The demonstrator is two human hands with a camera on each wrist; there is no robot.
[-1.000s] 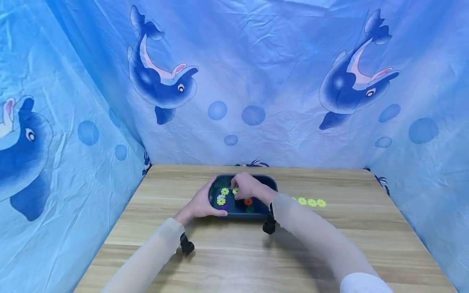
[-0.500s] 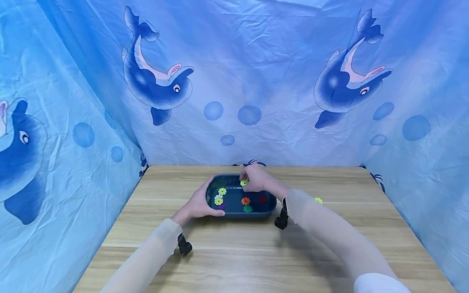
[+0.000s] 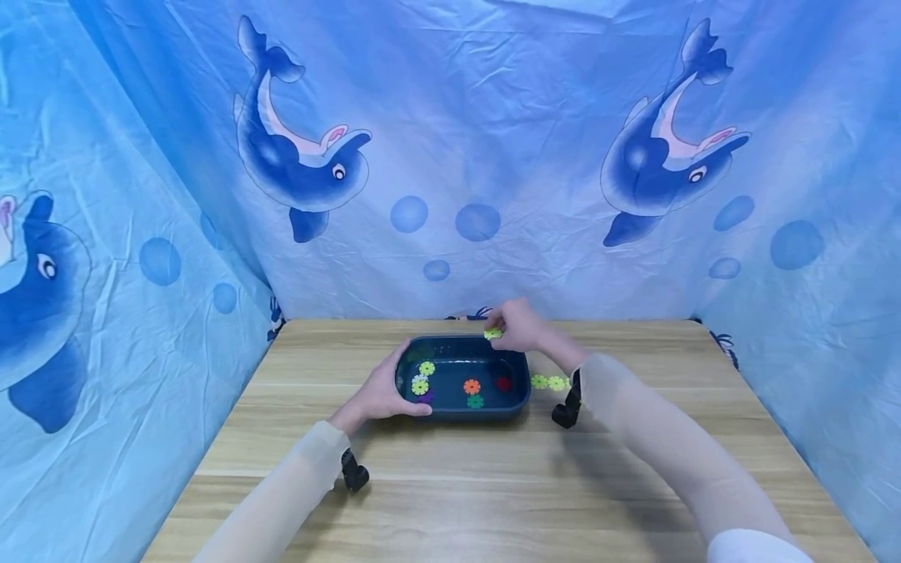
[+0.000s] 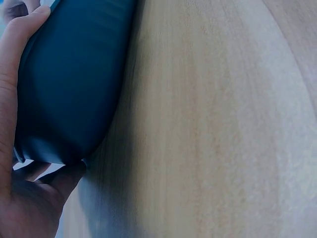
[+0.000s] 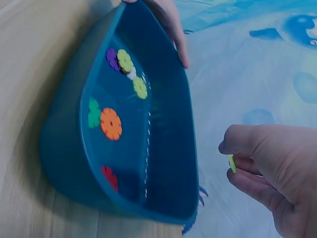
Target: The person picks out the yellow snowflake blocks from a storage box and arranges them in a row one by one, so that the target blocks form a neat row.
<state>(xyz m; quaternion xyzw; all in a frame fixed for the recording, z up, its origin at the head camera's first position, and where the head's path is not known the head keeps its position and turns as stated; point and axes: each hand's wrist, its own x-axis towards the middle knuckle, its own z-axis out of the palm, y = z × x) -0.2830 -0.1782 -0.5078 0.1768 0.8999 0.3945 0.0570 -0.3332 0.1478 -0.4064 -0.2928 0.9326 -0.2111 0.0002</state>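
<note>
My left hand [image 3: 383,391] grips the left end of a dark blue plastic basin [image 3: 450,414], thumb along the front rim and fingers round the far side. Between thumb and fingers of my right hand [image 3: 519,327] is a yellow-green snowflake disc [image 3: 493,334], held above the basin's back right rim. In the right wrist view that disc [image 5: 232,163] shows edge-on. Inside the basin lie an orange disc [image 5: 111,124], a green disc [image 5: 94,113], a red disc [image 5: 109,178], a purple disc [image 5: 112,59], a partly covered white disc [image 5: 132,74] and yellow-green discs [image 5: 140,88].
Just right of the basin, yellow-green discs [image 3: 557,383] lie in a row on the wooden table [image 3: 450,493]; the right forearm covers part of it. A blue dolphin-print curtain [image 3: 486,156] hangs behind the table's back edge and along the sides.
My right hand has risen out of the basin and moved right and back, carrying the yellow-green disc. My left hand keeps its hold on the basin.
</note>
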